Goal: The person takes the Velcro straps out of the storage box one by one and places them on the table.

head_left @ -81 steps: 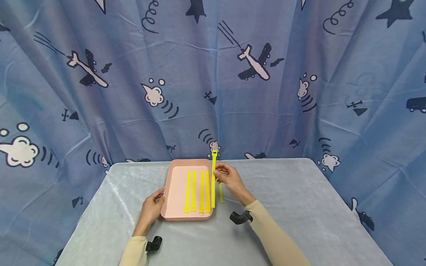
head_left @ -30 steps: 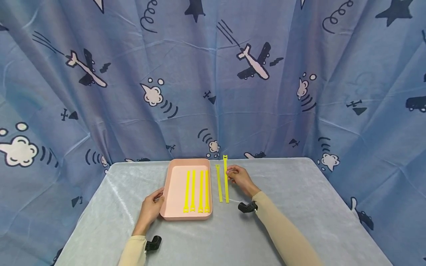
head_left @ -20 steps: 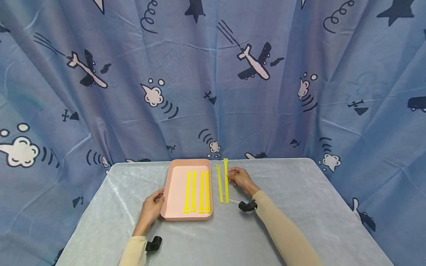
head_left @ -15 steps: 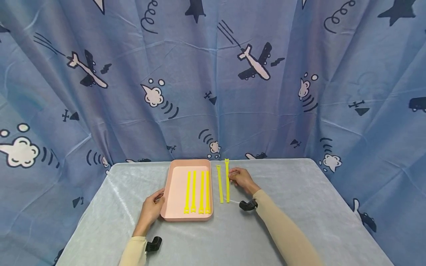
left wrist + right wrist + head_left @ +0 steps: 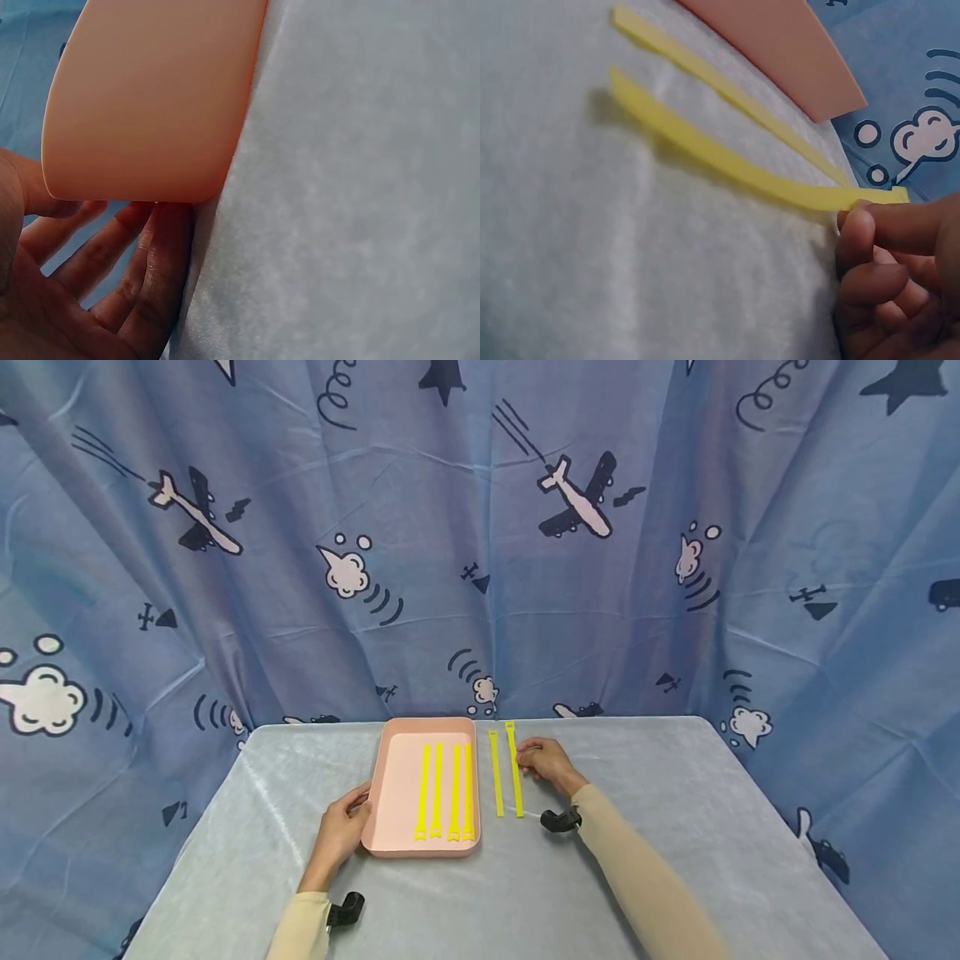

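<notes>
A shallow pink tray (image 5: 393, 793) lies left of centre on the table. Several flat yellow cable ties (image 5: 455, 793) lie side by side in its right half, slotted heads toward me. My left hand (image 5: 341, 831) holds the tray at its left edge; in the left wrist view, fingertips meet the side wall and the thumb is at the rim. To the right of the tray, my right hand (image 5: 551, 764) pinches one cable tie (image 5: 727, 161) between thumb and forefinger near its slotted head. That strip bows, with its tail low over the cloth. Another cable tie (image 5: 496, 777) lies between it and the tray.
A pale grey cloth covers the table (image 5: 645, 835). Behind it hangs a blue patterned curtain (image 5: 420, 568), meeting the table's back edge. Black wrist cameras are strapped to both forearms.
My right hand has carried the cable tie from beside the tray's right rim rightward and lowered it, past the strip on the cloth; its tail has swung slightly right. The left hand stays put.
</notes>
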`<action>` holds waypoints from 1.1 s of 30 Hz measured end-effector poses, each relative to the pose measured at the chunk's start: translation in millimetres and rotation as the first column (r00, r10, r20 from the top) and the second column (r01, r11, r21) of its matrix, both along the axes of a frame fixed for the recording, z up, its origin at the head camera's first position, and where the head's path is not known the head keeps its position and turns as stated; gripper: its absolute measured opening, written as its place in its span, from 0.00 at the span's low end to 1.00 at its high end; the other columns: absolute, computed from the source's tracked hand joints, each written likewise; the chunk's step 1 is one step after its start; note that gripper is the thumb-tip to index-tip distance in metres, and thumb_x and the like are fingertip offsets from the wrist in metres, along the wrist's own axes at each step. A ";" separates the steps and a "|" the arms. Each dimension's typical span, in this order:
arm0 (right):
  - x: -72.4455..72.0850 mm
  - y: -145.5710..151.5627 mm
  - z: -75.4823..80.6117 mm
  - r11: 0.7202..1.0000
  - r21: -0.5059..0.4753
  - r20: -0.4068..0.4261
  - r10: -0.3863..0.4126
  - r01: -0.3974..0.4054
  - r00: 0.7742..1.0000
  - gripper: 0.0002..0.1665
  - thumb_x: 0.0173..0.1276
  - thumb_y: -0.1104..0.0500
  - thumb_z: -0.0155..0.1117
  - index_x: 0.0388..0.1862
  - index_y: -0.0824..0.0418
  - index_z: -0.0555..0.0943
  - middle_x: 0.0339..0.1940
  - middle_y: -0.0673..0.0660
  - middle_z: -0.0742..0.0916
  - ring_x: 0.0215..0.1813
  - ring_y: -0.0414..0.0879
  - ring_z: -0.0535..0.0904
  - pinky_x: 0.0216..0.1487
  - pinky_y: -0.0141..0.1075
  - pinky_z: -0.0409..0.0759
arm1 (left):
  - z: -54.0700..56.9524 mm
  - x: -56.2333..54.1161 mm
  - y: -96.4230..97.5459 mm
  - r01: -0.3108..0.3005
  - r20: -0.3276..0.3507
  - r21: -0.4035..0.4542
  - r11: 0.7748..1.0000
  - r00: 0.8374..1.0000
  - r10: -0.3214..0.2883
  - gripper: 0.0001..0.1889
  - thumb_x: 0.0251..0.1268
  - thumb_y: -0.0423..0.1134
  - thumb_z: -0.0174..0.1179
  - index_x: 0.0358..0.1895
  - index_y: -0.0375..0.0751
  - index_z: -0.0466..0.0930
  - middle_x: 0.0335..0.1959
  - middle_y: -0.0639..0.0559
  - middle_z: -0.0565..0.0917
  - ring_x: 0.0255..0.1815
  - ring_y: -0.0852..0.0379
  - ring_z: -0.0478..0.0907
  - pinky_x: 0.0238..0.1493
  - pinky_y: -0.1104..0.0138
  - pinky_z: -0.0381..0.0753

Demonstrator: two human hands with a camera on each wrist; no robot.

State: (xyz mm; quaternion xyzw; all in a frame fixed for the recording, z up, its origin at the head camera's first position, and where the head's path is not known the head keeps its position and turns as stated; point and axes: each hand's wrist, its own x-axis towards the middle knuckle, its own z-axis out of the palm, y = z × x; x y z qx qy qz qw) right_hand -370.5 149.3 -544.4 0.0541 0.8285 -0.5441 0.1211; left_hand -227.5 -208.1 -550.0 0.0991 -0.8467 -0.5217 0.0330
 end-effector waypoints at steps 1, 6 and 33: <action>-0.2 -0.2 -1.0 1.000 0.002 -0.001 -0.005 0.005 1.000 0.12 0.65 0.63 0.65 0.47 0.62 0.80 0.25 0.50 0.84 0.24 0.41 0.76 0.25 0.32 0.70 | 0.2 0.3 -0.1 0.001 0.001 0.001 1.000 1.000 -0.001 0.23 0.74 0.38 0.51 0.70 0.43 0.71 0.62 0.38 0.79 0.58 0.45 0.80 0.50 0.60 0.82; -2.2 -0.9 -3.7 0.999 0.012 -0.009 -0.030 0.030 1.000 0.11 0.64 0.63 0.67 0.45 0.61 0.81 0.24 0.51 0.84 0.23 0.41 0.76 0.24 0.31 0.70 | 1.2 0.8 -0.5 0.008 -0.001 0.000 1.000 1.000 -0.008 0.23 0.75 0.39 0.51 0.70 0.43 0.71 0.63 0.38 0.79 0.59 0.44 0.79 0.51 0.58 0.81; 15.2 6.2 6.3 0.998 -0.069 -0.120 -0.010 0.001 0.993 0.19 0.65 0.65 0.66 0.55 0.68 0.78 0.41 0.58 0.83 0.34 0.43 0.85 0.31 0.35 0.82 | 2.3 2.6 1.6 0.002 -0.005 0.006 1.000 1.000 -0.002 0.22 0.74 0.38 0.51 0.69 0.43 0.72 0.61 0.37 0.79 0.58 0.43 0.80 0.53 0.55 0.81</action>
